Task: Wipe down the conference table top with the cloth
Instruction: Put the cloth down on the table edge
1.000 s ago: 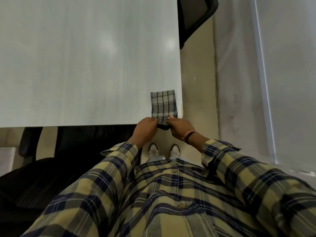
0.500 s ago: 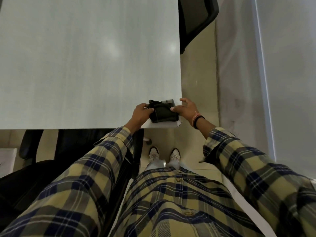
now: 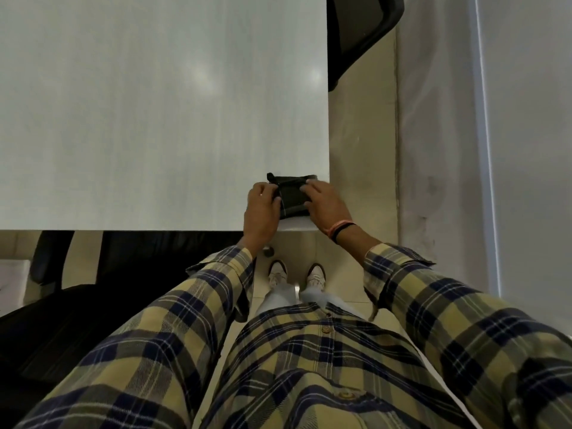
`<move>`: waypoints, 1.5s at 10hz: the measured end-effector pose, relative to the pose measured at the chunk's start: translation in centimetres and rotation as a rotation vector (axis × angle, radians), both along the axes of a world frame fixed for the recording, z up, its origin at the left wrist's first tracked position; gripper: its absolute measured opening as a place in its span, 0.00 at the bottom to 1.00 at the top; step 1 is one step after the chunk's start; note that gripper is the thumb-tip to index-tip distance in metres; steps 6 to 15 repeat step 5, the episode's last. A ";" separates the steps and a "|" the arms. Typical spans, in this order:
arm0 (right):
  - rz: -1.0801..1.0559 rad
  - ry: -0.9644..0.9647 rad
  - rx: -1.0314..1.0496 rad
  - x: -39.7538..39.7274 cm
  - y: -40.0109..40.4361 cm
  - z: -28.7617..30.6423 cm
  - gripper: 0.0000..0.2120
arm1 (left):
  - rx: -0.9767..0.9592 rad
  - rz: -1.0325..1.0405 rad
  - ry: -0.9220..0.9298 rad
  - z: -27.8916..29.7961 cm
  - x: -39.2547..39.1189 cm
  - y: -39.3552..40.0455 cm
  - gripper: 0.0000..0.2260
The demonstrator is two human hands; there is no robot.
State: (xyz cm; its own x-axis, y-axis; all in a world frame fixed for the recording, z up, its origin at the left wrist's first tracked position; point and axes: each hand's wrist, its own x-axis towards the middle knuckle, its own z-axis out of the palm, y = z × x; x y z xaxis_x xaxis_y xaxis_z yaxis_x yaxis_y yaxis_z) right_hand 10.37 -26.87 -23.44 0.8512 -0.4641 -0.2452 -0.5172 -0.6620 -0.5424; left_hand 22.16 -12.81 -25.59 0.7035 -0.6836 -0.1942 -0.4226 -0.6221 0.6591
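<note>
1. The cloth (image 3: 292, 196) lies folded into a dark, small square on the near right corner of the pale bench (image 3: 154, 113), close to both edges.
2. The left hand (image 3: 261, 209) rests on the cloth's left side — its grip is curled, fingers pinching the folded edge.
3. The right hand (image 3: 322, 202) lies on the cloth's right side, fingers bent over the fabric and pressing it down.
4. A black chair (image 3: 362, 29) stands at the bench's far right; another dark chair (image 3: 62, 305) sits near left — below the bench edge.
</note>
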 end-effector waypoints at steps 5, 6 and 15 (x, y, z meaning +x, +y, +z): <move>0.253 0.405 0.005 -1.2 1.7 -1.7 0.25 | 0.229 -0.344 -0.045 -0.9 -0.2 1.2 0.16; 0.253 0.405 0.005 -1.2 1.7 -1.7 0.25 | 0.229 -0.344 -0.045 -0.9 -0.2 1.2 0.16; 0.253 0.405 0.005 -1.2 1.7 -1.7 0.25 | 0.229 -0.344 -0.045 -0.9 -0.2 1.2 0.16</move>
